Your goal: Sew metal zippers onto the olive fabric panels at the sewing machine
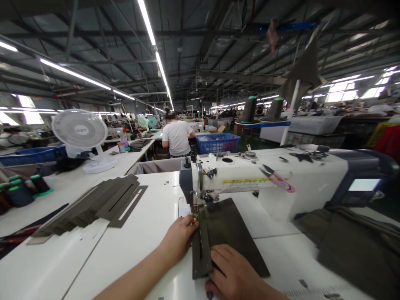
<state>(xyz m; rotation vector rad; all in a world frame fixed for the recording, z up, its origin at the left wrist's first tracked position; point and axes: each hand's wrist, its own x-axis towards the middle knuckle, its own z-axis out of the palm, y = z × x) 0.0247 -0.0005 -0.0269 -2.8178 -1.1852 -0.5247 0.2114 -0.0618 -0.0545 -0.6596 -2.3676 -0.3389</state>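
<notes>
From my remote seat, the biggest thing I see is the white work table (125, 250), which fills the lower half of the view. On it stands the white sewing machine (265, 179), its arm reaching from right to left and ending in the needle head. To the right lies a loose pile of dark cloth (353, 246), and to the left a fanned stack of cut pieces (93, 204), well apart from both hands.

Under the needle head lies a dark fabric panel (237, 233), flat on the table. Along its left edge lies a narrow strip (200, 258) of the same colour. The long axis of the strip runs away from me, from the near table edge straight toward the presser foot (195, 205).

The left hand (179, 239) comes from the left side. Its fingers are loosely bent, and the tips press on the far part of the strip, just beside the foot. This hand is the nearer one to the needle. The right hand (233, 271) lies flat and spread on the near end of the strip and on the panel. Neither hand grips anything; both only press down.

Small pink-handled snips (278, 177) rest on top of the machine arm.
</notes>
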